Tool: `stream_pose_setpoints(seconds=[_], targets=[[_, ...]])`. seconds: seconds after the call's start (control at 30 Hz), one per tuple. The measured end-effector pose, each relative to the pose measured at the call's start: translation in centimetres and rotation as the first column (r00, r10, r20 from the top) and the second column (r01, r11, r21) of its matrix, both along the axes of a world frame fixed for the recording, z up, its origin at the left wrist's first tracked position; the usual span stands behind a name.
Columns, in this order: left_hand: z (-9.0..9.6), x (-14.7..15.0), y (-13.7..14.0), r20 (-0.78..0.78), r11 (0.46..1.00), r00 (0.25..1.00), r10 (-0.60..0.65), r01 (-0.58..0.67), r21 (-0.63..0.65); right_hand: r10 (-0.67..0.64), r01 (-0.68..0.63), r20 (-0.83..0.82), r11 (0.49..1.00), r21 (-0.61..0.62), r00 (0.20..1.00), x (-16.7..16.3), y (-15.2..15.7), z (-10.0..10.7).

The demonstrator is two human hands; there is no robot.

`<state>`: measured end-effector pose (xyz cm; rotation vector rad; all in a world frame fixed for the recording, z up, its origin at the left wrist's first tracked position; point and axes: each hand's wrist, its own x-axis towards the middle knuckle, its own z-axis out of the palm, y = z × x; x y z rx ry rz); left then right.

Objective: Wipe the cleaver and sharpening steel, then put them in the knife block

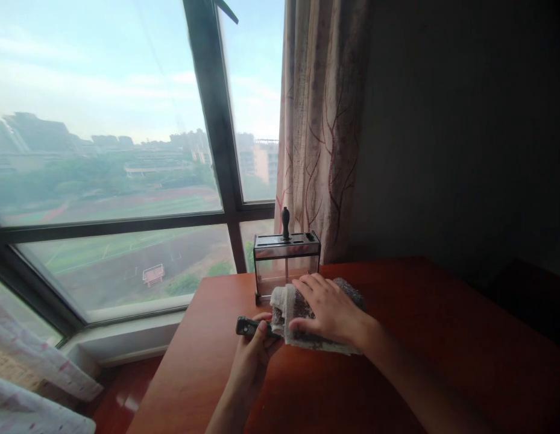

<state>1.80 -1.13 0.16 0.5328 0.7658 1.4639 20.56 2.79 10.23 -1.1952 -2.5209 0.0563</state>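
Observation:
A black knife handle (247,326) sticks out to the left of a folded towel, and my left hand (256,346) is closed round it with the thumb on top. The blade is hidden by the towel. Over the grey and white towel (280,301) lies my right hand (322,307), fingers bent across its top and thumb on the near side, gripping it. Just behind both hands stands a clear-sided knife block (286,244) with slots in its dark-framed top. One dark, rounded handle (286,223) rises upright from it.
The reddish-brown wooden table (189,374) extends under my hands and away to the right. Large windows (103,120) are at the left, with a sill (126,337) beside the table. A patterned curtain (320,120) hangs behind the knife block.

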Motion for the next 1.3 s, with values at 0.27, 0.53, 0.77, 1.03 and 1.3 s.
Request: stream_pose_setpoints(seconds=[0.27,0.53,0.77,1.03,1.3], targets=[[0.6,-0.7,-0.2,-0.015,1.0,1.0,-0.018,0.018,0.017,-0.022,0.027,0.058,0.997,-0.077,0.998,0.6,0.0,-0.2],[1.1,-0.9,-0.5,-0.032,0.999,0.999,-0.014,0.015,0.038,-0.058,0.054,-0.004,0.944,-0.327,0.998,5.7,1.3,0.5],[0.9,-0.6,-0.5,-0.034,0.998,0.999,-0.029,0.03,0.049,-0.036,0.051,0.062,0.965,-0.256,0.997,5.2,0.9,0.9],[0.6,0.7,-0.7,-0.082,1.0,0.997,-0.002,0.003,0.008,0.075,-0.048,0.134,0.98,-0.195,0.988,1.5,1.0,1.4],[0.6,0.2,-0.5,-0.092,1.0,0.996,0.02,-0.021,-0.008,0.064,-0.046,0.071,0.971,-0.235,0.995,1.3,1.4,1.0]])
